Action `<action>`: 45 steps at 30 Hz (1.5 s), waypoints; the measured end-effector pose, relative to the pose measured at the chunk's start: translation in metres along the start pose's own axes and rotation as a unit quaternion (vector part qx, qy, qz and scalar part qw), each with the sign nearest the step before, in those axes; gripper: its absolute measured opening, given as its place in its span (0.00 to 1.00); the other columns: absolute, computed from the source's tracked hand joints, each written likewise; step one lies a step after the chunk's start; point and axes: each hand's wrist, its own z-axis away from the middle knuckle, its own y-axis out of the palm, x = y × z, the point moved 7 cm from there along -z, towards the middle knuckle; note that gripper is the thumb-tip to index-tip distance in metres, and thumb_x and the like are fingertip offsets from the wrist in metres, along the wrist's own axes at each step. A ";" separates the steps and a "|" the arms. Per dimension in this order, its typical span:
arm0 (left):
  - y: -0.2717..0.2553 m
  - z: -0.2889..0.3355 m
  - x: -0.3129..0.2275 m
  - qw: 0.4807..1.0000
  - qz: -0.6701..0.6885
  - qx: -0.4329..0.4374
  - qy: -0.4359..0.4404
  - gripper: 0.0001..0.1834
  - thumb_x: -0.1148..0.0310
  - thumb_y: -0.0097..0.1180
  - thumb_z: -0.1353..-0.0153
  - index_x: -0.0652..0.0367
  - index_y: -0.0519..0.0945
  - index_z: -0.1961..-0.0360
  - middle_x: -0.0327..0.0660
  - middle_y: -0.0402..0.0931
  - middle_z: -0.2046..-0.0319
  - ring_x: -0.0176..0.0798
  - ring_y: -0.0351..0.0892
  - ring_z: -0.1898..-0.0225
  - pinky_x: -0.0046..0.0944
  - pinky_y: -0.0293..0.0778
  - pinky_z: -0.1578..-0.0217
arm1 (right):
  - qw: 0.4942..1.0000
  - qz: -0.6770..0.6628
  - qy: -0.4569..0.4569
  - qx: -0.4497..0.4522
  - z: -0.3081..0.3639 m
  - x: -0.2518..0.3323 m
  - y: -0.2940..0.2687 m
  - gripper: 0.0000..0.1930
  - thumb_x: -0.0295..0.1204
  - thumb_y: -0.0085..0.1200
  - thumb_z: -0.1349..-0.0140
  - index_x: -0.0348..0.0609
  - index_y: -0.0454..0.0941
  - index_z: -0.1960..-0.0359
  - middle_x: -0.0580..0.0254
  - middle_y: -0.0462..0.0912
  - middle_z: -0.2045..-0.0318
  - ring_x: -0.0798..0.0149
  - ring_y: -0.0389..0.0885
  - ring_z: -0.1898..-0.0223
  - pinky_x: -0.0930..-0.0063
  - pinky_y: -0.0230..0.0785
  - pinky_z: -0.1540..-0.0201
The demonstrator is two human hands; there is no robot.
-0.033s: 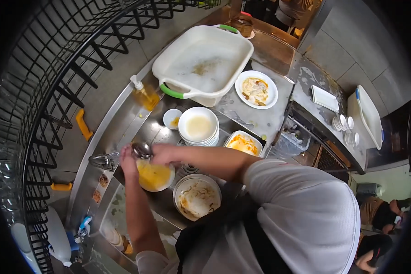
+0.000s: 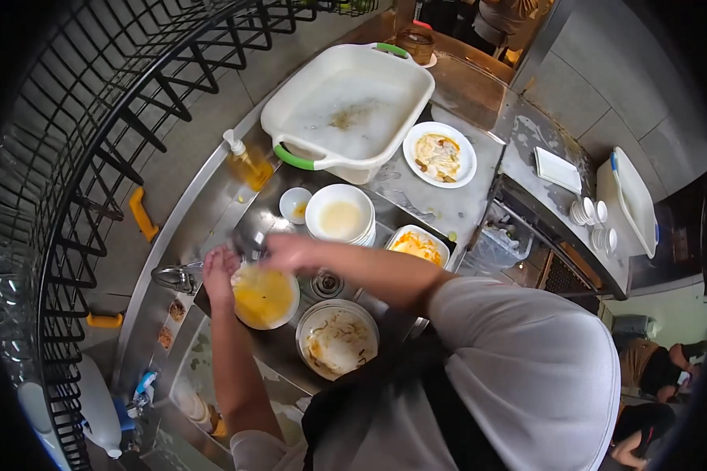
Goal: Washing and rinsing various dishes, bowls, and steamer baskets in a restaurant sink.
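My right hand (image 2: 289, 253) is closed on a shiny metal utensil (image 2: 250, 240) with a rounded head, smeared by motion; it looks like a large spoon or ladle. Just left of it, my left hand (image 2: 221, 265) is raised with loosely curled fingers, slightly apart, and nothing visible in them. Below both hands, a bowl of cloudy yellow liquid (image 2: 267, 300) sits in the metal sink, near the faucet (image 2: 174, 279). Close to the right forearm stand a stack of white bowls (image 2: 339, 216) and a small white bowl (image 2: 294, 205). A food-stained bowl (image 2: 339, 342) lies nearer my body.
A white tub (image 2: 353, 94) of soapy water stands behind the sink, beside a pump bottle (image 2: 249, 166). A soiled plate (image 2: 441, 155) and a square dish (image 2: 416, 245) are to the right. A black wire rack (image 2: 126, 118) curves along the left.
My right hand and the metal utensil have shifted slightly up and to the right, away from my left hand. The left hand's fingers have loosened from beside the utensil.
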 end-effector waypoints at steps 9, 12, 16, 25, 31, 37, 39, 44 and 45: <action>0.076 0.042 0.066 0.971 -0.187 -0.012 -0.148 0.21 0.57 0.54 0.32 0.51 0.78 0.41 0.34 0.78 0.48 0.36 0.73 0.46 0.43 0.69 0.48 | 0.810 -0.502 0.067 -0.298 -0.008 -0.034 -0.314 0.10 0.34 0.51 0.29 0.40 0.78 0.56 0.53 0.81 0.57 0.61 0.80 0.66 0.64 0.77 0.65; 0.080 0.095 0.074 0.960 -0.241 -0.015 -0.143 0.21 0.57 0.55 0.33 0.52 0.79 0.42 0.35 0.78 0.50 0.36 0.75 0.50 0.41 0.70 0.53 | 0.918 -0.237 -0.032 -0.315 0.061 -0.035 -0.360 0.21 0.39 0.58 0.33 0.42 0.81 0.42 0.57 0.84 0.47 0.61 0.84 0.56 0.58 0.77 0.49; 0.101 0.146 0.069 0.933 -0.273 -0.093 -0.217 0.20 0.55 0.56 0.34 0.52 0.79 0.44 0.35 0.79 0.54 0.35 0.76 0.56 0.40 0.72 0.58 | 0.774 0.301 0.163 -0.532 0.204 -0.197 -0.494 0.27 0.41 0.60 0.42 0.29 0.82 0.47 0.38 0.81 0.43 0.44 0.81 0.42 0.57 0.75 0.41; 0.370 0.176 0.066 0.983 -0.162 0.063 -0.063 0.12 0.62 0.56 0.28 0.54 0.80 0.49 0.37 0.83 0.57 0.34 0.82 0.56 0.36 0.76 0.54 | 0.878 -0.311 0.104 -0.348 0.238 -0.299 -0.468 0.23 0.22 0.51 0.42 0.38 0.74 0.41 0.51 0.82 0.53 0.60 0.84 0.53 0.69 0.78 0.54; 0.512 0.200 0.071 0.970 -0.174 0.120 -0.124 0.25 0.51 0.54 0.28 0.53 0.70 0.37 0.44 0.79 0.47 0.43 0.83 0.51 0.42 0.78 0.48 | 0.905 -0.382 -0.005 -0.185 0.303 -0.283 -0.507 0.30 0.16 0.49 0.49 0.42 0.73 0.39 0.54 0.82 0.51 0.59 0.84 0.53 0.64 0.80 0.50; 0.618 0.278 0.143 0.852 0.198 0.283 -0.394 0.32 0.64 0.50 0.33 0.63 0.64 0.29 0.53 0.74 0.38 0.55 0.76 0.36 0.53 0.71 0.34 | 0.992 -0.080 0.069 0.074 0.373 -0.246 -0.486 0.33 0.22 0.52 0.53 0.46 0.76 0.38 0.62 0.84 0.50 0.64 0.81 0.51 0.68 0.76 0.48; 0.617 0.311 0.176 0.867 0.147 0.287 -0.379 0.32 0.70 0.50 0.37 0.64 0.65 0.30 0.52 0.74 0.38 0.55 0.76 0.36 0.53 0.71 0.34 | 0.961 0.270 0.060 0.016 0.396 -0.246 -0.462 0.29 0.28 0.57 0.46 0.48 0.77 0.38 0.56 0.82 0.45 0.57 0.81 0.46 0.60 0.73 0.43; 0.618 0.341 0.244 0.849 0.121 0.277 -0.433 0.35 0.76 0.57 0.46 0.64 0.69 0.34 0.51 0.77 0.41 0.55 0.79 0.40 0.54 0.74 0.38 | 0.972 0.142 -0.179 -0.060 0.536 -0.213 -0.356 0.32 0.45 0.46 0.25 0.47 0.60 0.24 0.41 0.54 0.24 0.39 0.54 0.24 0.52 0.53 0.25; 0.616 0.338 0.262 0.860 0.063 0.269 -0.428 0.30 0.74 0.57 0.44 0.60 0.72 0.37 0.45 0.79 0.45 0.50 0.82 0.46 0.48 0.78 0.47 | 0.973 0.136 -0.175 -0.062 0.546 -0.234 -0.330 0.32 0.45 0.46 0.25 0.47 0.60 0.24 0.41 0.54 0.24 0.39 0.54 0.24 0.52 0.53 0.25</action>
